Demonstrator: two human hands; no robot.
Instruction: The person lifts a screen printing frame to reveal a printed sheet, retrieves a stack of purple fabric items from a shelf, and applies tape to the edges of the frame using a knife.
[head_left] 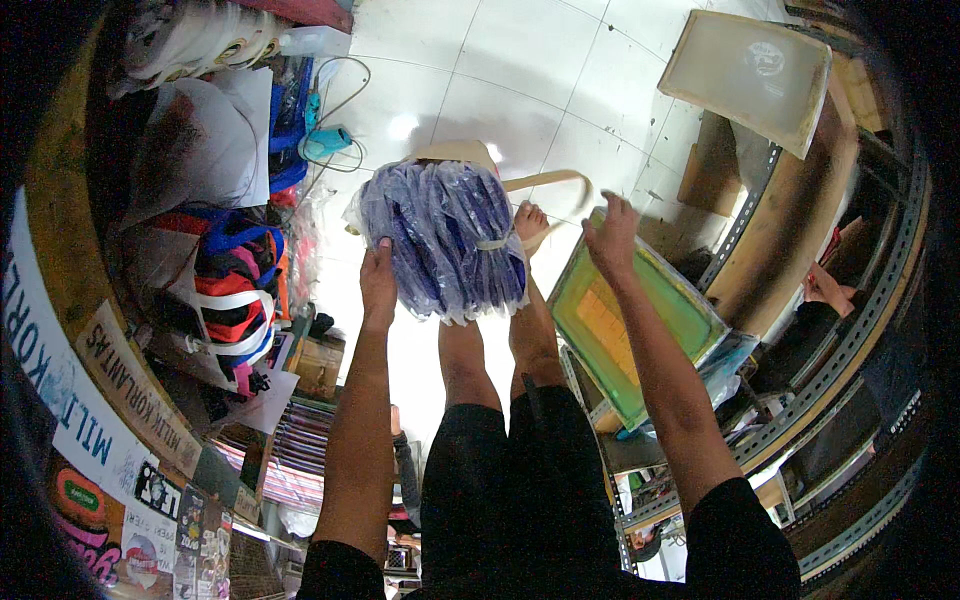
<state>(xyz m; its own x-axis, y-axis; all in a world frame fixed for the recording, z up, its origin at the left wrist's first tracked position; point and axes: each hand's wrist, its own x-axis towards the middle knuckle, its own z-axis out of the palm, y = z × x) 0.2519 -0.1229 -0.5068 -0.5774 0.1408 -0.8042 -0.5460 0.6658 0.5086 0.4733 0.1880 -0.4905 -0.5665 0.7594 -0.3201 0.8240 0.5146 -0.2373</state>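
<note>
A bundle of several purple, cloth-like pieces in clear plastic wrapping point(440, 235) is held out over the floor in front of my legs. My left hand point(379, 283) grips its left edge, thumb on top and the other fingers hidden beneath. Beige material point(455, 151) shows behind the bundle's far edge. From the bundle's right side a beige strap point(550, 179) curves out in a loop toward my right hand. My right hand point(612, 238) is raised to the right of the bundle, apart from it, with fingers slightly bent and spread and nothing visible in them.
A green-and-yellow framed screen point(650, 345) leans at the right beside metal shelving point(740, 215). Another pale framed screen point(750, 75) sits at the upper right. Colourful striped bags point(240, 300) and a teal corded tool point(327, 143) are at the left, above white floor tiles point(500, 50).
</note>
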